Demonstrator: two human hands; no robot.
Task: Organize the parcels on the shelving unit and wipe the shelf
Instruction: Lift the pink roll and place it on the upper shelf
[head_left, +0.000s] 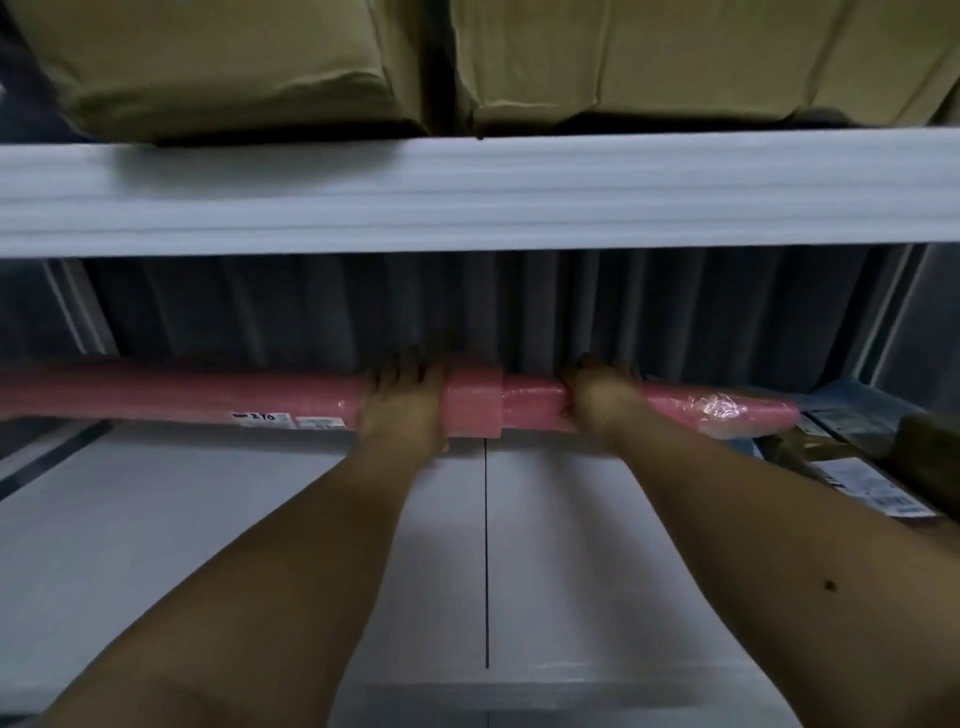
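Hands grip the long pink wrapped parcel (291, 402) at the shelf (208, 519) back: left hand (402, 405) and right hand (597, 397) curl over its middle, its axis running left-right.

The white lower shelf (208, 519) fills the frame's bottom, bearing a long pink parcel (182, 397) across mid-frame and flat labelled packages (852, 467) at right.

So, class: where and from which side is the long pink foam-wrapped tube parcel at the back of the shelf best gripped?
Grip the long pink foam-wrapped tube parcel from the front, one hand either side of its thicker middle band: long and level, it probably balances there.
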